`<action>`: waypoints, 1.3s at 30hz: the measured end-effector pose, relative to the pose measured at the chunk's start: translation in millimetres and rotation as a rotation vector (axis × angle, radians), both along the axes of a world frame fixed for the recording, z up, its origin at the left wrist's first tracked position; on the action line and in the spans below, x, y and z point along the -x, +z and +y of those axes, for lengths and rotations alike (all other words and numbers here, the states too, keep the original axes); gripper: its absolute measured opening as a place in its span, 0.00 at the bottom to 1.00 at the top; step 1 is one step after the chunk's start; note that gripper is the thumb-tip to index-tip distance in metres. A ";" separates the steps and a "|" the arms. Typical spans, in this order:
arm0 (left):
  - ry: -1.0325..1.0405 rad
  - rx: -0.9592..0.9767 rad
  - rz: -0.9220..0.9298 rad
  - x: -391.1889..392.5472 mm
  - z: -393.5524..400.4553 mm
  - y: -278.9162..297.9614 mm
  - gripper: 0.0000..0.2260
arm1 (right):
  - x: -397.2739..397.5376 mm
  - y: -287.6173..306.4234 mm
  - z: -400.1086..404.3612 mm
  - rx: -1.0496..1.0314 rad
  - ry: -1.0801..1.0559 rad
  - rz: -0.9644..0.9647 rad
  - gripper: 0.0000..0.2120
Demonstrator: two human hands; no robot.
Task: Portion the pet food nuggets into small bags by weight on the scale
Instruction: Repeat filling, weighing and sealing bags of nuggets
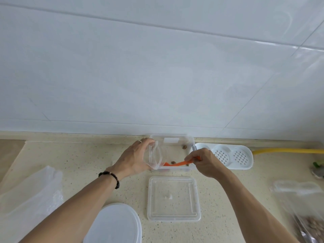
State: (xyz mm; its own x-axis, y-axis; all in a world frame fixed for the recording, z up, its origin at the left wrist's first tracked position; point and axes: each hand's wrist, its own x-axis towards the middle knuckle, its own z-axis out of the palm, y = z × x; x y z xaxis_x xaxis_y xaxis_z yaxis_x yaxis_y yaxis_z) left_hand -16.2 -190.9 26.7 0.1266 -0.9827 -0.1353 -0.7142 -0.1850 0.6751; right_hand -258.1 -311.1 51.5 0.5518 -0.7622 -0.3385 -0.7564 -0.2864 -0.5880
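I look down on a speckled beige stone countertop (84,155) that runs up to a wall of large glossy white tiles (157,67), the wall filling the whole upper half of my view. At twelve o'clock, against the wall, sits a clear rectangular plastic container (190,141), nearly empty, with only a few small brown pet food nuggets (184,147) scattered on its floor. My left hand (133,158) is at the container's nine o'clock edge, fingers curled around a small clear plastic zip bag (155,157) and holding its mouth open toward the inside of the box. My right hand (203,162) is at the three o'clock edge, pinched shut on the handle of a flat orange plastic scoop (175,163) whose blade reaches across the container floor toward the bag, one nugget lying just beside it. Directly at six o'clock from the container lies its clear square lid (173,199), flat on the counter. At three o'clock a white plastic tray with round perforated wells (231,156) sits just beside the container, with a yellow hose (289,151) beyond it. A round white lid (114,225) is at seven o'clock, crumpled clear bags (29,193) at nine, and a blurred bag of nuggets (310,223) at four.
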 end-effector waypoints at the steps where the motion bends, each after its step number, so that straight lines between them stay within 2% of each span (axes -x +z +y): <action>1: -0.002 0.004 -0.005 0.4 0.1 -0.1 0.36 | -2.2 1.3 -0.6 -0.035 -0.010 0.004 0.18; 4: -0.007 0.003 -0.005 1.9 0.6 1.9 0.36 | -14.6 7.5 0.3 -0.147 -0.073 -0.034 0.17; 8: -0.008 -0.006 0.014 4.7 2.3 7.1 0.42 | -21.2 13.1 4.6 -0.322 -0.195 -0.180 0.16; 14: 0.036 0.041 -0.030 4.4 3.5 1.0 0.34 | -11.7 17.6 14.9 -0.446 -0.353 -0.301 0.14; 18: 0.070 0.068 -0.046 4.8 4.6 6.3 0.33 | -3.3 21.2 20.7 -0.512 -0.487 -0.429 0.13; 21: 0.100 0.096 -0.136 0.2 4.5 10.2 0.34 | 4.8 24.9 21.5 -0.513 -0.574 -0.498 0.13; 27: 0.153 0.110 -0.410 -0.5 -4.1 19.0 0.28 | 21.3 55.4 15.4 -0.392 -0.635 -0.558 0.12; 31: 0.174 0.085 -0.445 14.2 -15.6 30.7 0.26 | 22.0 87.5 12.8 -0.261 -0.555 -0.528 0.13; 35: 0.212 0.061 -0.310 29.3 -25.1 39.5 0.30 | 6.1 112.0 20.8 -0.069 -0.426 -0.414 0.15; 39: 0.277 0.075 -0.090 38.9 -26.6 43.5 0.32 | -10.7 123.6 41.8 0.248 -0.131 -0.247 0.17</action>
State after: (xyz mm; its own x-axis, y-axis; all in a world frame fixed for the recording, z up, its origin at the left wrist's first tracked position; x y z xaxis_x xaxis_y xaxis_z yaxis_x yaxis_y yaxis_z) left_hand -55.1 -217.6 70.2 0.3993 -0.9160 -0.0397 -0.7009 -0.3329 0.6307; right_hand -247.4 -269.2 175.1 0.4860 -0.8739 -0.0036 -0.6398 -0.3530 -0.6827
